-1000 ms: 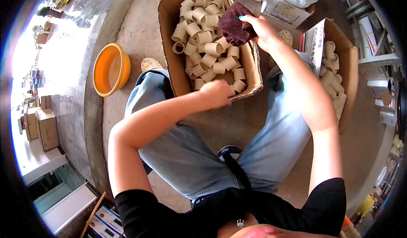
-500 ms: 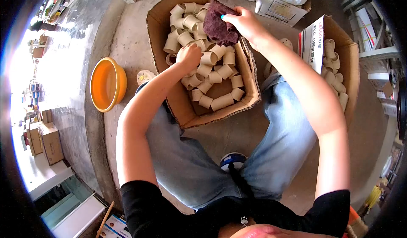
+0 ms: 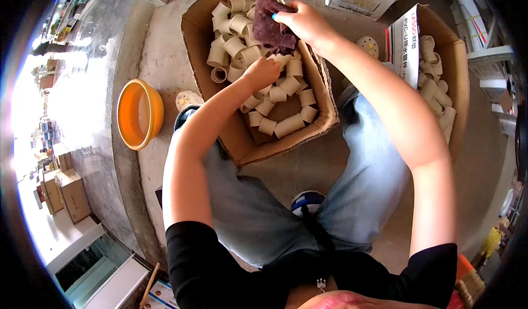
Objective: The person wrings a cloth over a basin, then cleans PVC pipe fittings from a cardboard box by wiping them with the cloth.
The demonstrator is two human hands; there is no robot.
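A cardboard box [image 3: 245,154] between my legs holds many cream plastic pipe fittings [image 3: 290,125], short elbows and tubes. My left hand [image 3: 263,73] reaches into the middle of the box with its fingers curled together. The fingertips are near a fitting just below the cloth; what they hold, if anything, is hidden. At the box's far right side, my right hand [image 3: 305,24] grips a dark brown cloth [image 3: 274,27], thumb on top. The cloth hangs over the fittings and hides some of them.
An orange plastic basin [image 3: 156,111] stands on the floor at the left. To the right is another carton [image 3: 403,47] of similar fittings. A white box [image 3: 357,1] sits at the back, and a metal shelf [image 3: 489,55] runs along the right.
My left hand has moved right across the fittings, closer to the cloth. My right hand still holds the cloth. The view has shifted slightly.
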